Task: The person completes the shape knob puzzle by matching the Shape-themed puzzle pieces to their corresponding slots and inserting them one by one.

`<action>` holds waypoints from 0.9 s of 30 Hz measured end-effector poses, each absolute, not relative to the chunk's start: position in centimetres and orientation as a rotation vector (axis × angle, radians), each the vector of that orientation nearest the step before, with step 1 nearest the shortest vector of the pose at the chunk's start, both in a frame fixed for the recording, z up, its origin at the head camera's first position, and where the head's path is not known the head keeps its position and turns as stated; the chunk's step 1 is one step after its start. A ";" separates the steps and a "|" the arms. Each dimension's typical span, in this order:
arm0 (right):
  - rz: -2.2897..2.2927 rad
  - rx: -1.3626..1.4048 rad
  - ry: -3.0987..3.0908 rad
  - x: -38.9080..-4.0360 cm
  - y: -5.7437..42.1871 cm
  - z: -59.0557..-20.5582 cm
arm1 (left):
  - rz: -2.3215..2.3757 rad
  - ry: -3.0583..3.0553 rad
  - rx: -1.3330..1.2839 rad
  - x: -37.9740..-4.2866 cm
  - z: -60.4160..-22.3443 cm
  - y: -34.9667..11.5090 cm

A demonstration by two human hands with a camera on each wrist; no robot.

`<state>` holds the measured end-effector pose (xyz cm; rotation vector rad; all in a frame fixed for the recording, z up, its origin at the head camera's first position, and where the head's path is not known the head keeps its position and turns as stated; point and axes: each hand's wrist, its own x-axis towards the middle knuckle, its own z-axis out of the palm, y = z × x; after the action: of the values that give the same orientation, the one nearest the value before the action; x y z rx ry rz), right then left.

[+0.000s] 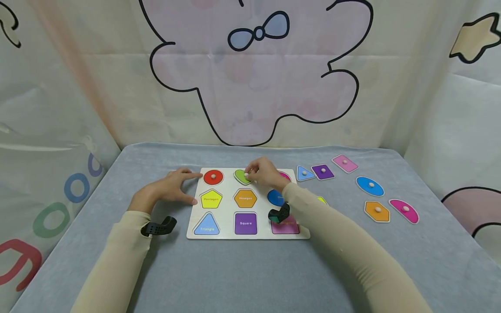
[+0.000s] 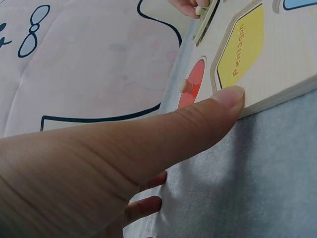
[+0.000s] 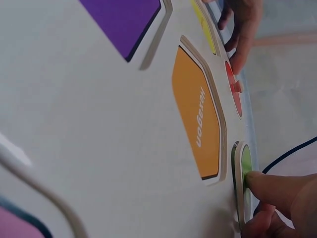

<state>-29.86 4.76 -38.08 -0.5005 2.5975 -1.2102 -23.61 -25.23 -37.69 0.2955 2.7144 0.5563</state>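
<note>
A wooden shape-puzzle board [image 1: 227, 217] lies flat on the table. My right hand [image 1: 266, 173] pinches the small knob of a green puzzle piece [image 1: 240, 176] at the board's top middle. In the right wrist view the green piece [image 3: 246, 161] sits at its recess, its edge slightly raised; the fingers hide part of its outline. My left hand [image 1: 172, 187] touches the board's left edge with spread thumb and index finger. The thumb [image 2: 218, 106] presses by the yellow pentagon recess [image 2: 242, 44]. A red round piece [image 1: 213, 177] with a knob lies in the top left recess.
Right of the board lie a blue triangle [image 1: 305, 173], purple square [image 1: 324, 172], pink rectangle [image 1: 345, 164], blue oval [image 1: 368, 184], orange hexagon [image 1: 376, 213] and pink oval [image 1: 404, 212]. My right forearm partly covers a yellow piece [image 1: 322, 199]. A printed curtain [image 1: 250, 78] hangs behind the table.
</note>
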 end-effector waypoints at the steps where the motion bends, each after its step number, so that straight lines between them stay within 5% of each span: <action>1: -1.205 -0.497 2.600 -29.8 4.7 -38.1 | 0.555 2.716 0.300 -23.6 -37.7 -25.2; 27: -1.087 -0.447 2.657 -30.1 4.4 -38.7 | 0.546 2.713 0.275 -23.7 -37.7 -25.1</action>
<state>-30.15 4.44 -38.66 -0.4468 2.6566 -1.0868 -23.68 -25.06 -37.69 0.2746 2.7126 0.5464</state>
